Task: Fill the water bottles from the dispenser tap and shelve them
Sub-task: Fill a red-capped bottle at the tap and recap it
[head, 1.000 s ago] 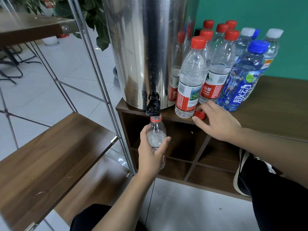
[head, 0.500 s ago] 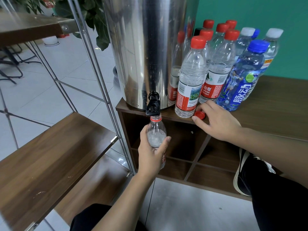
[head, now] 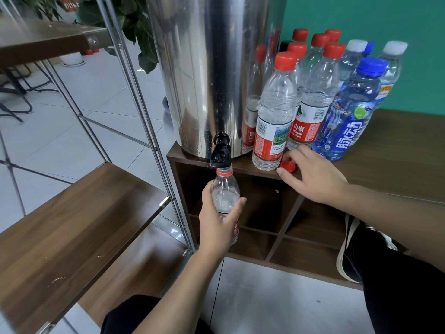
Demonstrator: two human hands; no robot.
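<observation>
My left hand (head: 218, 225) grips an uncapped clear bottle (head: 225, 196) with its mouth right under the black tap (head: 220, 154) of the steel dispenser (head: 212, 75). Water stands high in the bottle, near its shoulder. My right hand (head: 313, 175) rests on the wooden cabinet top (head: 395, 162), with its thumb and forefinger either side of a loose red cap (head: 287, 164). Capped bottles stand behind that hand: several red-capped ones (head: 274, 112), a blue-capped one (head: 346, 114) and white-capped ones (head: 391, 75).
A wooden shelf board (head: 72, 227) on a metal rack frame (head: 144, 121) lies to the left, with a higher board (head: 41, 42) above. Open cubbies (head: 260, 213) sit under the cabinet top. My black shoe (head: 354, 251) is at the cabinet's right. A plant (head: 134, 22) stands behind the rack.
The water level in the held bottle has risen slightly. Both hands stay where they were.
</observation>
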